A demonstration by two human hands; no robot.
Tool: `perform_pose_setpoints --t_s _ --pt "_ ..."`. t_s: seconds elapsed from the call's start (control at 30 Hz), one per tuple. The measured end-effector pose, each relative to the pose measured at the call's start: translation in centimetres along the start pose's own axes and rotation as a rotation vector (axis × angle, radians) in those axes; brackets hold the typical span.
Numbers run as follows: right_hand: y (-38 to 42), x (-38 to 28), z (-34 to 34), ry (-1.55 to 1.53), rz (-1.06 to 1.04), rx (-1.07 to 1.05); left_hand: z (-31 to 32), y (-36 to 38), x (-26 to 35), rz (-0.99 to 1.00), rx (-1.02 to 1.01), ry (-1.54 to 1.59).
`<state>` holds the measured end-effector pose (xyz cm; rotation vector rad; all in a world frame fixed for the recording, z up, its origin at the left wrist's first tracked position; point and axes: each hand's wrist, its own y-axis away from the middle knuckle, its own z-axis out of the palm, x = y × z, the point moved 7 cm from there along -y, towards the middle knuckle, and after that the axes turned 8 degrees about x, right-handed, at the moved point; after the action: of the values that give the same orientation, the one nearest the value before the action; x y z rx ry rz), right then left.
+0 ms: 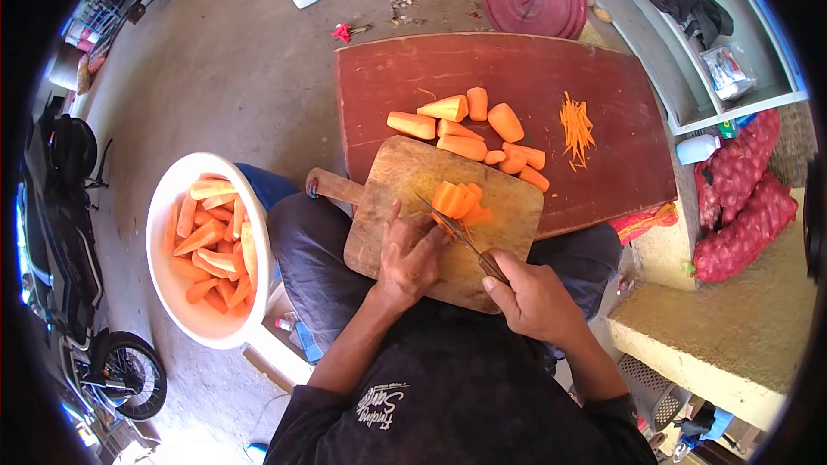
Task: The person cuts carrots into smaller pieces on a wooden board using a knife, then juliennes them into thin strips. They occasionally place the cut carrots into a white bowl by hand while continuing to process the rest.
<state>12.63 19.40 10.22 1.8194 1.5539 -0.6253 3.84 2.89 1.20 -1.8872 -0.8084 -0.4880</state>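
Observation:
My right hand (536, 297) is closed round the handle of a knife (468, 244). Its blade points up and left across a wooden cutting board (383, 185) on my lap. Beside the blade, cut carrot slices (457, 199) stand stacked, with thin shreds at their foot. My left hand (408, 257) rests on the board with its fingertips against the carrot at the near side of the blade; one finger reaches out along the wood. What lies under those fingertips is partly hidden. Several peeled carrot pieces (462, 147) lie just beyond the board.
A reddish-brown table (603, 69) holds the carrot pieces and a small heap of carrot shreds (576, 131). To my left stands a white tub (158, 250) of peeled carrots. Red net sacks (745, 237) lie on a ledge at right. A motorcycle (82, 293) is at far left.

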Motion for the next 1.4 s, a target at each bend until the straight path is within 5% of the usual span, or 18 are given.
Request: perform_pose_setpoints --t_s 1.4 --pt "-0.6 1.0 2.0 0.046 -0.042 0.015 -0.9 -0.6 0.9 0.098 0.037 -0.097"
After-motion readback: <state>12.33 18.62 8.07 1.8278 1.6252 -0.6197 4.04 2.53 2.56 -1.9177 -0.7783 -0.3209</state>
